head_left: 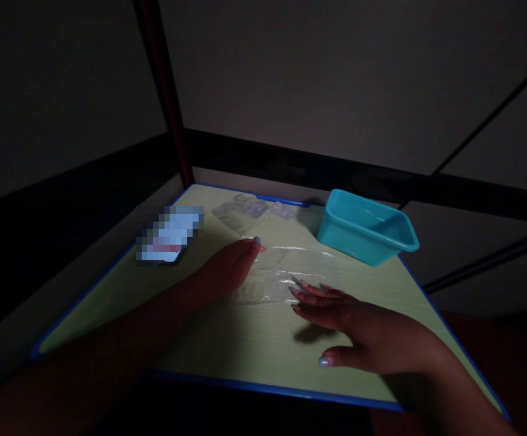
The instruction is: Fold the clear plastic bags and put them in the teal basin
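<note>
A clear plastic bag or sheet point(286, 260) lies flat near the middle of the yellow-green table point(245, 345). My left hand point(234, 263) is at its left side, thumb pointing up and away; its other fingers are mostly hidden behind the hand, so I cannot make out what they hold, if anything. Over the right part of the plastic, my right hand point(354, 330) is spread palm down, its fingertips at the plastic and its thumb apart. Nothing shows in its grasp. More crumpled clear plastic pieces point(252, 208) lie beyond, toward the far edge.
A teal plastic basket point(358, 242) stands at the table's far right corner. At the left edge lies a phone-like device with a blurred bright screen point(170, 233). A blue rim point(263, 387) borders the table, and dark-banded panels rise behind it.
</note>
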{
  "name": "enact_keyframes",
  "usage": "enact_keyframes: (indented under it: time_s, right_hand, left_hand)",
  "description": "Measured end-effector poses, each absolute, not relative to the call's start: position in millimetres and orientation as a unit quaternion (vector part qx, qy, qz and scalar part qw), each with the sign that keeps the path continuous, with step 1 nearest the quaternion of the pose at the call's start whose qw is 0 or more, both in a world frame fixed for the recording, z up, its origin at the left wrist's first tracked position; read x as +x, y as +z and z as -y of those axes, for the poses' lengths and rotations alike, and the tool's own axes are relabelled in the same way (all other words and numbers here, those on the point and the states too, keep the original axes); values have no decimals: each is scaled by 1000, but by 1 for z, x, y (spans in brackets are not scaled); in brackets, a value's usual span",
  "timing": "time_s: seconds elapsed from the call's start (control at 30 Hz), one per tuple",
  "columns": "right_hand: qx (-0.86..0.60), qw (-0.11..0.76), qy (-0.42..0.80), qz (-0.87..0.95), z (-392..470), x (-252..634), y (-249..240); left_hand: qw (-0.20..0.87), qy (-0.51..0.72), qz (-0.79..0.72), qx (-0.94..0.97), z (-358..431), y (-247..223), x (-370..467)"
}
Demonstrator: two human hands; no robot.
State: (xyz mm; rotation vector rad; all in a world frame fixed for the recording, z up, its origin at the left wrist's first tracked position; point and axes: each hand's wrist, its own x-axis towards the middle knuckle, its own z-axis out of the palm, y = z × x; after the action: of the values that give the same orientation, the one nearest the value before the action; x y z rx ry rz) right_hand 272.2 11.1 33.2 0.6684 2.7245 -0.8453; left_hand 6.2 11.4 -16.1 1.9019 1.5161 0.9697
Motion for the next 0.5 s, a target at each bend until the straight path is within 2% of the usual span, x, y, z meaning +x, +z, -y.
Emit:
enact_keyframes:
  time_s: [0.23, 0.5]
  right_hand:
    - [235, 106, -288, -922, -9, 270, 34]
    - [241, 84, -298, -920, -7, 271, 32]
  left_hand:
    - [243, 309, -541, 743, -12, -15, 8]
    - [164, 156, -418, 880, -6, -16, 9]
